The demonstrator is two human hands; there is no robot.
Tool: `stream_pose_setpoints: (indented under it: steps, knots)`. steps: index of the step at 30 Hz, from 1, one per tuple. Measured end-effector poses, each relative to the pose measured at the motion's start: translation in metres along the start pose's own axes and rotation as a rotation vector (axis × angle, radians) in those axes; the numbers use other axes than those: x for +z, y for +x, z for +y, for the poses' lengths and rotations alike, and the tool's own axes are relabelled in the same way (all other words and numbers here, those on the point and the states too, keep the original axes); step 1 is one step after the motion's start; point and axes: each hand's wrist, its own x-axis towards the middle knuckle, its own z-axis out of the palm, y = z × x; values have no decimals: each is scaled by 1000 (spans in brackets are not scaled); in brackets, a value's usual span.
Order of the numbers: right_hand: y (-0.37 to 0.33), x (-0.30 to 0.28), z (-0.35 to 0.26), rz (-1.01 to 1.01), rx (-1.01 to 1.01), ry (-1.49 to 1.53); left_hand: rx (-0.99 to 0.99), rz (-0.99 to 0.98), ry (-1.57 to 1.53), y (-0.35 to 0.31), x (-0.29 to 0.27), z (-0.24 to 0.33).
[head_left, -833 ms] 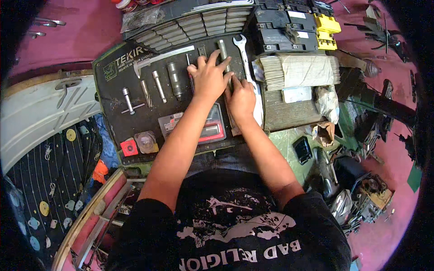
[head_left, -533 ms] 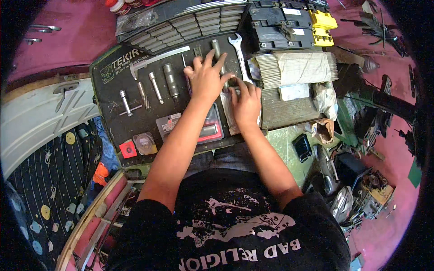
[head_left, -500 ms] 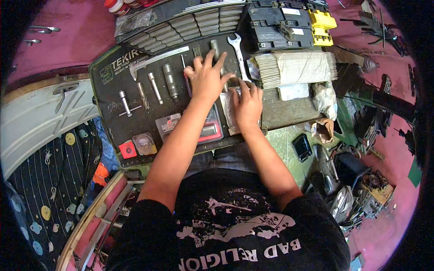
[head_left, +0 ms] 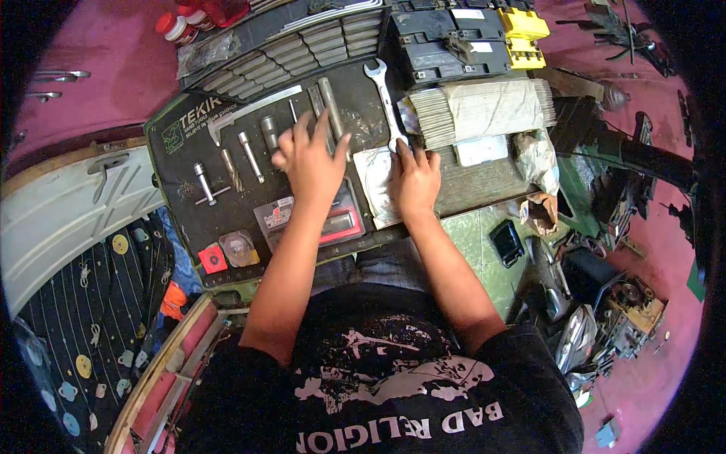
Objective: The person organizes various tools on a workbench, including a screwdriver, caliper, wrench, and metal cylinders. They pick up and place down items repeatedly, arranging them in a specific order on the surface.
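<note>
My left hand (head_left: 311, 165) is spread above a row of tools on the dark mat (head_left: 265, 198), holding nothing that I can see. Its fingers partly cover a dark socket (head_left: 270, 127), a thin rod and a flat metal bar (head_left: 316, 100). Just right of its fingertips lies a long round steel bar (head_left: 331, 106). My right hand (head_left: 418, 181) has its fingers stretched out, the tips at the lower end of a combination wrench (head_left: 387, 102). A pale flat packet (head_left: 373, 181) lies beside and partly beneath that hand.
To the left lie a T-handle socket wrench (head_left: 203, 184), a drill bit (head_left: 231, 170) and a long socket (head_left: 251, 157). A red-backed blister pack (head_left: 349, 227) is near the front edge. Corrugated cardboard (head_left: 484, 113) and black plastic cases (head_left: 446, 41) stand right and behind.
My left hand has moved left and lifted off the round steel bar, which now lies closer to the flat bar. My right hand stays near the wrench's lower end, and more of the packet shows.
</note>
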Motion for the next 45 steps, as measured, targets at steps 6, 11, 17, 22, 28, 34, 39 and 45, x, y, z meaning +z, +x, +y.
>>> stream_pose_setpoints:
  steps: [6,11,17,22,28,34,39,45]
  knots:
    - [-9,-16,-9,-37,-3,23,27,-120,-69,-66,-32,-36]
    - [-39,-47,-13,-72,-126,136,3,-213,-86,-117,-63,-62]
    - [-82,-84,-21,-222,-242,169,1,-177,-329,-154,-98,-96]
    - [-108,-98,-34,-240,-220,163,-177,-269,-470,-152,-130,-131]
    - [-123,-103,-76,-306,68,187,-102,-123,-384,-140,-177,-179]
    - [-139,-97,-111,-212,-69,116,-3,-64,-359,-152,-209,-223]
    - [-152,-94,-134,-272,170,122,133,-100,-207,-160,-191,-267]
    - [-165,-101,-129,-113,63,92,-22,-197,-449,-150,-184,-272]
